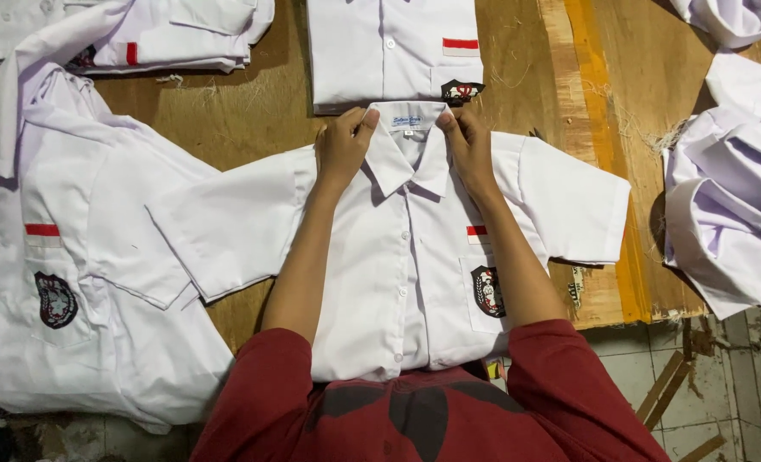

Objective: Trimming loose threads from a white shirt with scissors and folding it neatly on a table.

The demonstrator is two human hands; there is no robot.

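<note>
Both grips are closed on the collar (412, 137) of a buttoned white shirt (397, 265) spread flat, sleeves not yet folded: left hand (344, 145), right hand (467, 144).

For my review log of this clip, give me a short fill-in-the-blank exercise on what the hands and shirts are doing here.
1. Both hands, left hand and right hand, grip the ____ of the white short-sleeved shirt.
2. That shirt lies flat with its front facing ____.
3. The shirt rests on a ____ board.
4. The person's sleeves are ____.

Missing words: collar; up; wooden; red
</note>
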